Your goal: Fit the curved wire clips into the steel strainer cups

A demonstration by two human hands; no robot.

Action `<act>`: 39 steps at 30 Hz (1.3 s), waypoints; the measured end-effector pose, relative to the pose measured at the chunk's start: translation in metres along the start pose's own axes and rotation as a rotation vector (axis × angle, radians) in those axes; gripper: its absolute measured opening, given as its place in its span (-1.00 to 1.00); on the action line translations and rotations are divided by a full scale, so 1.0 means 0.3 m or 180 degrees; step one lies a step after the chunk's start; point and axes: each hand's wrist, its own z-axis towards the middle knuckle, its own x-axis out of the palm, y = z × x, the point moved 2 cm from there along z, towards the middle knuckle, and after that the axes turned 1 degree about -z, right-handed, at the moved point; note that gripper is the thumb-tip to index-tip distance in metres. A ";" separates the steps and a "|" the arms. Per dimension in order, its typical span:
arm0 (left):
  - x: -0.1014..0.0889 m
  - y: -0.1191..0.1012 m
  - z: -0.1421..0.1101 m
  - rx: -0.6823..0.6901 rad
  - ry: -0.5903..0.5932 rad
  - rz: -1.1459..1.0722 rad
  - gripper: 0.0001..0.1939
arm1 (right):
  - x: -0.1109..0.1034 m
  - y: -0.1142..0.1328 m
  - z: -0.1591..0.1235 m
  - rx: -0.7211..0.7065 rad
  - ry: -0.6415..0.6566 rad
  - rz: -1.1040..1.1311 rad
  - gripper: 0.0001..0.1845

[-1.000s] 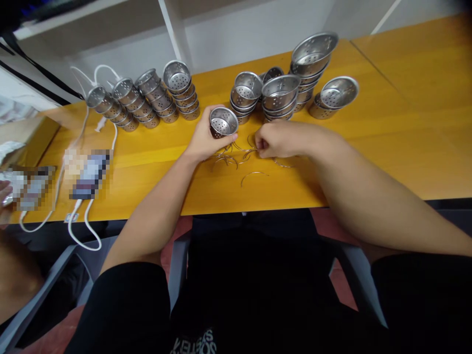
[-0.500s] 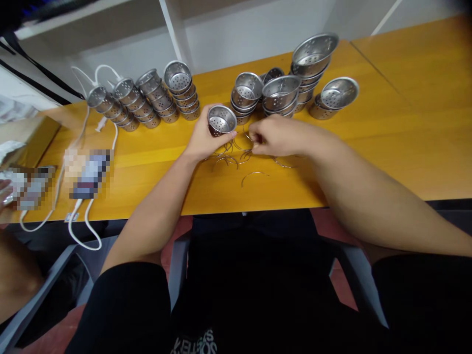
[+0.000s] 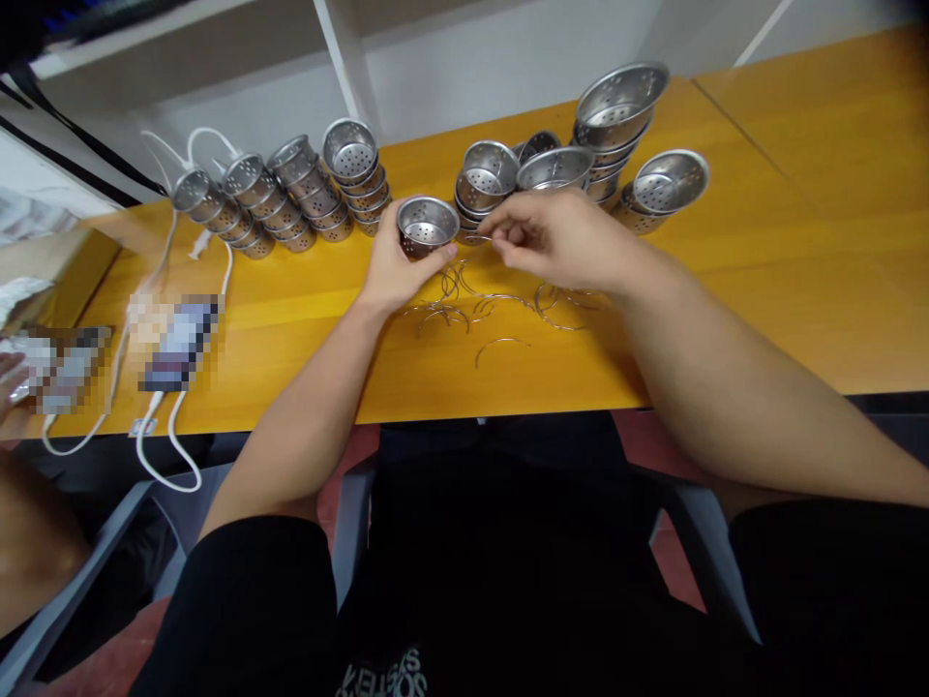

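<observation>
My left hand (image 3: pixel 396 259) is wrapped round a perforated metal cup (image 3: pixel 428 223), its open mouth facing up and tilted toward me. Just right of the cup, my right hand (image 3: pixel 541 237) pinches a thin curved wire (image 3: pixel 477 238) between thumb and fingertips, one end pointing at the cup and apart from it. Below both hands, several loose curved wires (image 3: pixel 446 315) lie scattered on the yellow table (image 3: pixel 305 319). Behind my right hand stand stacks of perforated cups (image 3: pixel 488 174), partly hidden by it.
On the left stand several leaning stacks of perforated cups (image 3: pixel 297 184). Larger cups (image 3: pixel 620 106) are stacked at the back right, beside another cup pair (image 3: pixel 664 184). A phone (image 3: pixel 181 344) with white cables lies left. Another person's hand (image 3: pixel 9 378) shows at the far left edge.
My right hand has risen from the loose wires with one wire in its fingers. My left hand has shifted the cup slightly left and up, tilting it.
</observation>
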 end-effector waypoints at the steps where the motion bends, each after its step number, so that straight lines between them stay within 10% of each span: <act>1: 0.001 -0.007 0.001 -0.0035 -0.0012 -0.0027 0.05 | -0.001 -0.002 0.002 0.0005 0.0055 -0.0104 -0.61; 15: 0.017 -0.012 0.007 0.0320 -0.0027 -0.0181 0.30 | 0.075 -0.089 0.031 -0.0483 -0.0551 0.0993 -0.87; 39: 0.019 -0.058 0.005 0.0643 0.0433 -0.0497 0.22 | 0.069 -0.082 0.040 -0.0496 -0.1508 0.1306 -0.42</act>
